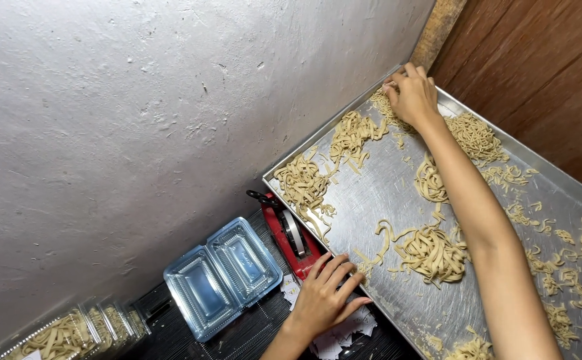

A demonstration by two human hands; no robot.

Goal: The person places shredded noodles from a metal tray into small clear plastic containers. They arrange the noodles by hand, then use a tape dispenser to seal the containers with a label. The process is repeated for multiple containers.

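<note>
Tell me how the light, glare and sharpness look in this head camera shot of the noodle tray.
Head view: soft, even light; dull sheen on the metal tray, brighter glare on the clear clamshell box. The right hand and left hand look sharp. The whole frame is tilted, and the wall darkens toward its lower edge.

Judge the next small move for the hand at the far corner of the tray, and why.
Probably close the right hand on the noodle clump under it and lift it. Its fingers are curled down onto that clump at the metal tray's corner, and an open clear container waits empty beside the tray.
</note>
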